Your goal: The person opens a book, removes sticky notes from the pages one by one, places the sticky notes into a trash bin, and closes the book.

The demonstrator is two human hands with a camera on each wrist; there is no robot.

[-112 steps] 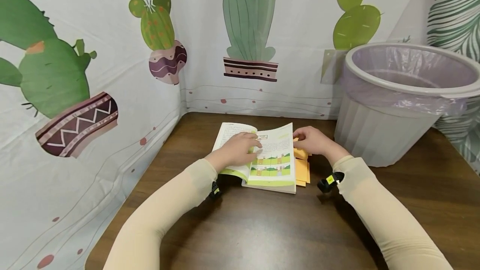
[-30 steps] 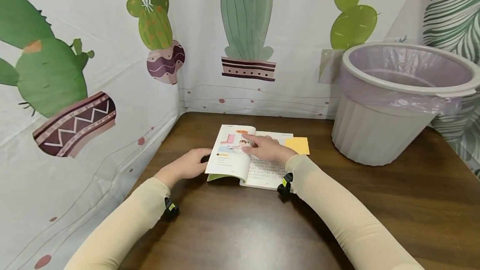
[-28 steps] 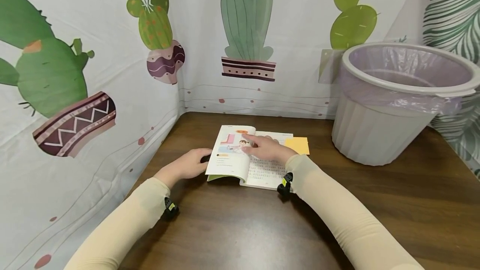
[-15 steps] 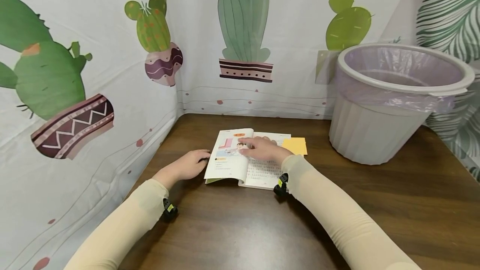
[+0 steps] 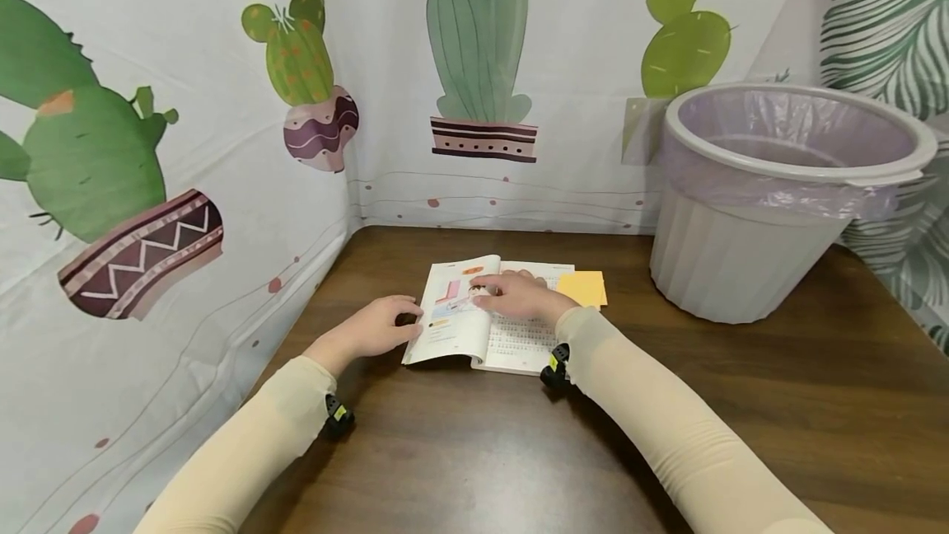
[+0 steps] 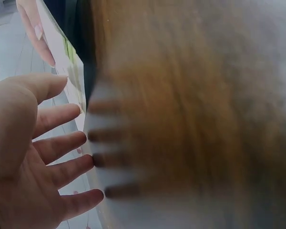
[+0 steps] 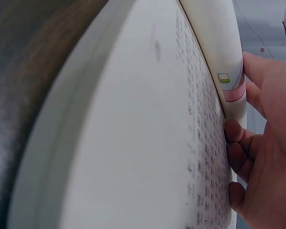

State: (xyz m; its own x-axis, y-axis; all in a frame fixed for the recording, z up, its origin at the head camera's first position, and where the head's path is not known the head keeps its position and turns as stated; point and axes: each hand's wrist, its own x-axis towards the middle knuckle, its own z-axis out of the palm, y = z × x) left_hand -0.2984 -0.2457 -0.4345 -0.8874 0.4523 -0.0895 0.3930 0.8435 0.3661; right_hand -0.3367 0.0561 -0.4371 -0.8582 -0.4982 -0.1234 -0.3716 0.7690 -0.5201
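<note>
An open book lies on the table, its left-hand pages bulging up near the spine. My left hand is at the left edge of these pages. In the left wrist view, its fingers are spread, with the tips at the tabletop. My right hand rests across the spine, reaching from the right page onto the illustrated left page. Its lower fingertips touch the printed right page, as the right wrist view shows. A yellow paper slip sticks out beyond the book's right side.
A grey bin with a purple liner stands at the right rear of the brown wooden table. White cloth with printed cacti hangs behind and to the left.
The left-hand pages have come down and my left thumb is now at their edge. Earlier, my right hand was at several yellow slips; it has since moved onto the book, which shows different pages.
</note>
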